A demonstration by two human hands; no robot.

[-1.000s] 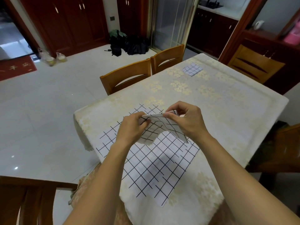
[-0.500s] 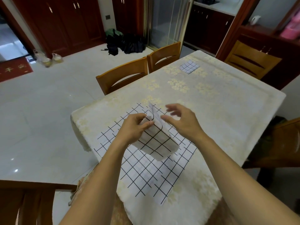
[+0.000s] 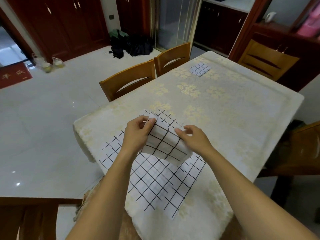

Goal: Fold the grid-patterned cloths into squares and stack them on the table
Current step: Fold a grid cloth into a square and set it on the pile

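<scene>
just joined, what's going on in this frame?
A person is folding grid cloths at the table. Both hands hold a partly folded cloth lifted off the surface: the left hand pinches its far corner and the right hand grips its right edge. Beneath it, a flat grid cloth lies spread at the near edge. A folded square sits at the far side.

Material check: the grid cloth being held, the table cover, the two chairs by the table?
Held grid cloth: thin, soft woven fabric, matte, possibly cotton; it sags and curves where unsupported. Table cover: cream fabric, faint sheen, gold floral pattern; its edge hangs in folds. Chairs: wood, apparently varnished; smooth orange-brown surface.
</scene>
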